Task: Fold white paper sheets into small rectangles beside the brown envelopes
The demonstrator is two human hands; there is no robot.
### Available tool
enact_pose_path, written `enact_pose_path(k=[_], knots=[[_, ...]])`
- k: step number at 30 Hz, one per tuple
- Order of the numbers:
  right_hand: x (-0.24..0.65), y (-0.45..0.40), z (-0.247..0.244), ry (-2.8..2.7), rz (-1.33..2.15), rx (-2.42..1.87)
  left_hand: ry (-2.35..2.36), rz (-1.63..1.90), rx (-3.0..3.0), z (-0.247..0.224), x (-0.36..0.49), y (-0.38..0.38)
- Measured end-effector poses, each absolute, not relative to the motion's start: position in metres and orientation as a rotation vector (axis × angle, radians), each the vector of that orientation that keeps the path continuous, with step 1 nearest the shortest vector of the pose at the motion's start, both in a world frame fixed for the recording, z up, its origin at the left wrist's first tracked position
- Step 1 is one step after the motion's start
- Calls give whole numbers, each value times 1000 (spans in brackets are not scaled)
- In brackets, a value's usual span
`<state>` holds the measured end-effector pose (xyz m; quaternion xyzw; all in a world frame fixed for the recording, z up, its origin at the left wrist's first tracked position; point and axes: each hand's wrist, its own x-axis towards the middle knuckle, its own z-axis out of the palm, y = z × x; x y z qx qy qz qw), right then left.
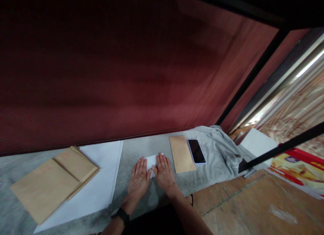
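A small folded piece of white paper point(152, 161) lies on the grey cloth between my hands. My left hand point(138, 177) rests flat on its left side, fingers stretched out and pointing away from me. On its right side my right hand point(164, 172) presses down flat too, fingers extended. Both thumbs come close together at the paper's near edge. The parts of the paper under my palms are hidden. Just right of my right hand lies a single brown envelope point(182, 154).
A dark-screened phone point(196, 151) lies beside the single envelope. At left, a stack of brown envelopes point(50, 181) sits on large white sheets point(101, 174). A dark red panel point(113, 76) rises behind the grey cloth point(215, 154). Black metal bars point(253, 74) and a red-yellow box point(298, 171) stand right.
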<state>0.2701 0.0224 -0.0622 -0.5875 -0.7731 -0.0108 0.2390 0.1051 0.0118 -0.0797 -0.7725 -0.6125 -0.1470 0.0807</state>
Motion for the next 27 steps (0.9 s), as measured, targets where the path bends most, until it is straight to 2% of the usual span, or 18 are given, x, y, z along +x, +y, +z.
enact_pose_path(k=[13, 27], knots=[[276, 15, -71, -2004, -251, -1650, -1974, -301, -2230, -59, 96, 0], [282, -43, -78, -1958, -273, -1663, -2033, -279, -2246, -50, 99, -1]])
